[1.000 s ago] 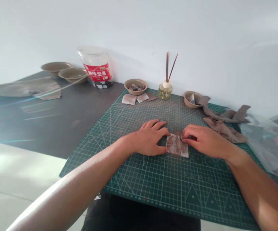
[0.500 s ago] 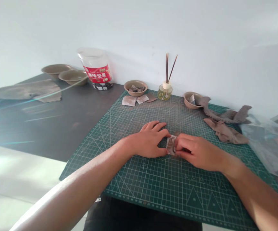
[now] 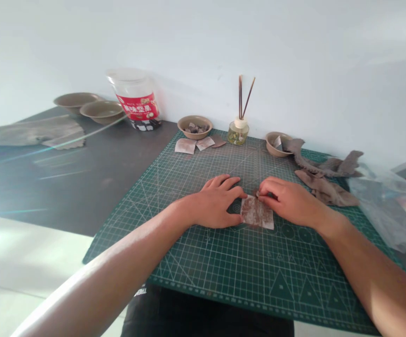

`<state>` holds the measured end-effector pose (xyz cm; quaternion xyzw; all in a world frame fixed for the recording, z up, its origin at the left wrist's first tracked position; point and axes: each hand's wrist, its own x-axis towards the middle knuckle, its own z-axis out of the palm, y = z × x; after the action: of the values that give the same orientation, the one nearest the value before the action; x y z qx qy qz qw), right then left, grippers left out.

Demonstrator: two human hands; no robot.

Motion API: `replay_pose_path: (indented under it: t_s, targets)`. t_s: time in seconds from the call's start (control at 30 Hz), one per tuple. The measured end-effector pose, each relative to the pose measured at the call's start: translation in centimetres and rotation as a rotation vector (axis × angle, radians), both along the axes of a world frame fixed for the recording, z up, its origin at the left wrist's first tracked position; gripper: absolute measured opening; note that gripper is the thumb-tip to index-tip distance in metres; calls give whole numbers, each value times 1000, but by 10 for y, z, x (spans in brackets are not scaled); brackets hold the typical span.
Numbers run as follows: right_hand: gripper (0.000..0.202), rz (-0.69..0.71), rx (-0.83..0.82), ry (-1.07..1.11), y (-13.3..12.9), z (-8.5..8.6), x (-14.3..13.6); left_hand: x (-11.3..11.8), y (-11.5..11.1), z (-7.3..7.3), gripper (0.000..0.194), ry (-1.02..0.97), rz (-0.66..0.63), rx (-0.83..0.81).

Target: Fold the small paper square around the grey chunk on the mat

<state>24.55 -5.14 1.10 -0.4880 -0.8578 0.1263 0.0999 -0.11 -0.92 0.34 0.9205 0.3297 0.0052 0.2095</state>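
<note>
A pale square of sandpaper (image 3: 259,214), smeared with brown dust, lies on the green cutting mat (image 3: 220,262). At its left edge my left hand (image 3: 219,203) rests with fingers spread, the thumb and index fingertips pressing the sheet's corners to the mat. Over the upper right part of the sheet, my right hand (image 3: 285,199) is closed in a pinch. A small brown piece (image 3: 258,193) shows at its fingertips; its exact kind is too small to make out.
Behind the hands stand a bowl of small chunks (image 3: 195,128), a reed diffuser (image 3: 238,131) and another bowl (image 3: 276,145). Sandpaper squares (image 3: 185,146) lie near the first bowl. Brown cloths (image 3: 329,189) and a plastic bag (image 3: 388,210) are at right, a plastic tub (image 3: 136,100) at left.
My right hand has moved up and away from the middle of the sandpaper, uncovering more of the dusty sheet. My left hand keeps its place. The view has shifted slightly.
</note>
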Motion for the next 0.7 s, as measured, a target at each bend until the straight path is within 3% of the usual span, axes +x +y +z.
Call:
replay_pose_path:
  t_s: [0.17, 0.33, 0.53, 0.7]
  targets:
    - [10, 118, -112, 23, -8, 1, -3, 0, 0, 1, 57, -4, -11, -24]
    - [9, -16, -21, 13, -3, 1, -7, 0, 0, 0, 57, -11, 5, -9]
    - [11, 112, -127, 49, -8, -1, -10, 0, 0, 0, 58, -16, -15, -21]
    - [5, -7, -3, 32, -2, -2, -3, 0, -1, 1, 56, -8, 1, -16]
